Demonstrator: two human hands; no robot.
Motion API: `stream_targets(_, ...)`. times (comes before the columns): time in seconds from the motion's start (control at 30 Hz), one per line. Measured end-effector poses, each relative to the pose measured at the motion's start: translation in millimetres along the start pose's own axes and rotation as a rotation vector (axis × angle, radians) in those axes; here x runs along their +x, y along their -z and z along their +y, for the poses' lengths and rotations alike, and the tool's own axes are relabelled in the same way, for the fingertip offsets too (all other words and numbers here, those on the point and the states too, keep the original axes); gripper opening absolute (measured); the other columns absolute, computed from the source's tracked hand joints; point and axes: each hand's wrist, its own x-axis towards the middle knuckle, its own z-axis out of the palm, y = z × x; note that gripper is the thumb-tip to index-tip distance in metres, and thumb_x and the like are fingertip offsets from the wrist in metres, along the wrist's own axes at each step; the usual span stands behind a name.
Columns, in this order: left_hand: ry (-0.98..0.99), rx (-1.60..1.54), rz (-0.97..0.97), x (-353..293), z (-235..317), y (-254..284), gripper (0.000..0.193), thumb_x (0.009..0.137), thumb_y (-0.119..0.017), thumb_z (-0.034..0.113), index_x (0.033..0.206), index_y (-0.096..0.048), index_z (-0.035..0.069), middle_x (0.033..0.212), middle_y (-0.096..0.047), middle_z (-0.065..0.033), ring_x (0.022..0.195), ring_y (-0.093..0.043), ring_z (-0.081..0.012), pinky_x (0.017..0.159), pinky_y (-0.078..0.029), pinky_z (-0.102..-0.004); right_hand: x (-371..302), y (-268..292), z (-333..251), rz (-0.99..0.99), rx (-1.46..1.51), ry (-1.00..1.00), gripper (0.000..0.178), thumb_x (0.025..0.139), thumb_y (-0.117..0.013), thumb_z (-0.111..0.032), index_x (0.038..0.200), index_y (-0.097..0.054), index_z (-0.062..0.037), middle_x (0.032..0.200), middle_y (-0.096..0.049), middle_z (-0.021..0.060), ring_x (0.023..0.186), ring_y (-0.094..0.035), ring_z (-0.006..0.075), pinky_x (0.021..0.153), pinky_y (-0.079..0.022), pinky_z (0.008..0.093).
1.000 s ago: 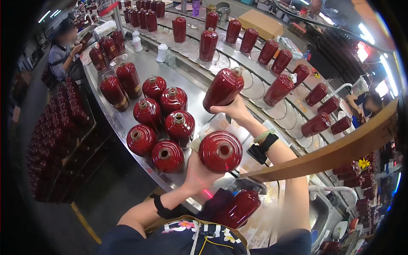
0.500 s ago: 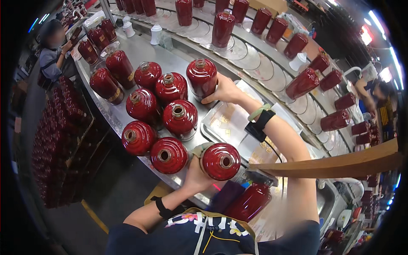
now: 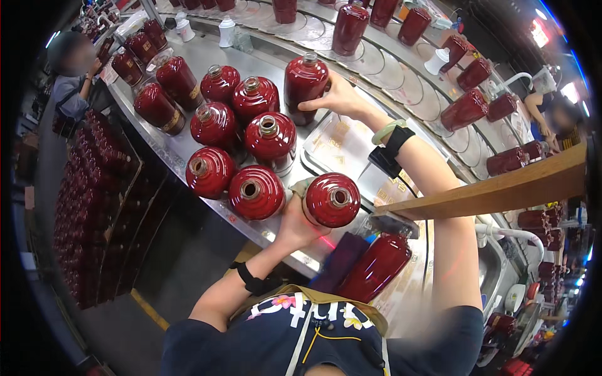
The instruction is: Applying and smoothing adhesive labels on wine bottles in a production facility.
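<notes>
My left hand is closed on the lower side of a glossy dark-red bottle, whose uncapped neck points up toward me. Something pale covers part of its fingers. Farther out, my right hand curves around another red bottle, thumb across its front; the fingertips behind are partly hidden. This bottle stands upright at the far right of a cluster. Left of both hands, several similar open-necked bottles stand close together on the metal table. One red bottle lies tilted near my body, under a wooden bar.
The wooden bar juts in from the right over my right forearm. A shallow tray lies between my hands. Beyond the table, a conveyor carries red bottles. Stacked bottles stand at left; a co-worker is at far left, another person at right.
The whole view has shifted, so the table sits higher in the picture. Conveyor bottles have moved rightward. Both hands stay at the same bottles.
</notes>
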Motion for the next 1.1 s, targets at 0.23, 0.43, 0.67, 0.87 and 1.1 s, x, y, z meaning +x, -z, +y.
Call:
stream_targets(0.23,0.105,0.069,-0.222,-25.6,29.6,46.8,0.092,0.057,-0.1,0.02,0.135,-0.053,0.005,0.128,-0.066,-0.0115,0.119,-0.064,-0.0238,0.105,-0.049,-0.0372,-56.5,23.3,-38.8,-0.185,0.176,-0.055,0.084,0.073,-0.094,-0.019,0.144,-0.052,-0.0038,0.13,-0.067,0.0093,0.12,-0.061,0.0181,0.109,-0.046,0.0366)
stream_targets(0.43,0.084,0.078,-0.39,-21.7,26.3,54.0,0.082,0.058,-0.098,0.02,0.128,-0.06,0.004,0.124,-0.068,-0.015,0.115,-0.067,-0.0305,0.104,-0.049,-0.0404,-125.9,27.9,-64.0,-0.409,0.053,-0.108,0.099,0.063,-0.097,-0.016,0.147,-0.046,-0.0034,0.136,-0.062,0.0079,0.126,-0.055,0.0183,0.112,-0.044,0.0394)
stream_targets(0.67,-0.088,0.166,-0.297,-17.2,26.0,64.5,0.048,0.073,-0.088,0.019,0.114,-0.069,0.004,0.109,-0.073,-0.0128,0.099,-0.071,-0.0286,0.089,-0.054,-0.0387,-125.3,7.2,-44.7,-0.591,0.162,-0.1,0.094,0.064,-0.099,-0.013,0.143,-0.05,-0.0026,0.134,-0.064,0.0091,0.122,-0.058,0.0175,0.11,-0.046,0.0388)
stream_targets(0.87,-0.082,0.277,-0.302,-18.4,16.0,85.4,0.071,0.06,-0.096,0.024,0.12,-0.063,0.004,0.115,-0.067,-0.0169,0.109,-0.066,-0.0356,0.096,-0.05,-0.0421,-115.4,-6.3,-40.4,-0.583,0.056,0.063,0.097,0.063,-0.099,-0.015,0.145,-0.048,-0.0028,0.135,-0.063,0.0088,0.124,-0.056,0.0184,0.112,-0.043,0.0374)
stream_targets(1.1,0.157,0.442,-0.361,-40.6,7.7,97.0,0.079,0.058,-0.098,0.031,0.121,-0.061,0.0,0.122,-0.066,-0.0197,0.118,-0.062,-0.0402,0.101,-0.051,-0.0464,-105.2,-22.3,-32.7,-0.605,0.008,0.155,0.092,0.061,-0.1,-0.021,0.138,-0.053,-0.0033,0.135,-0.057,0.0125,0.123,-0.057,0.0264,0.11,-0.044,0.0405)
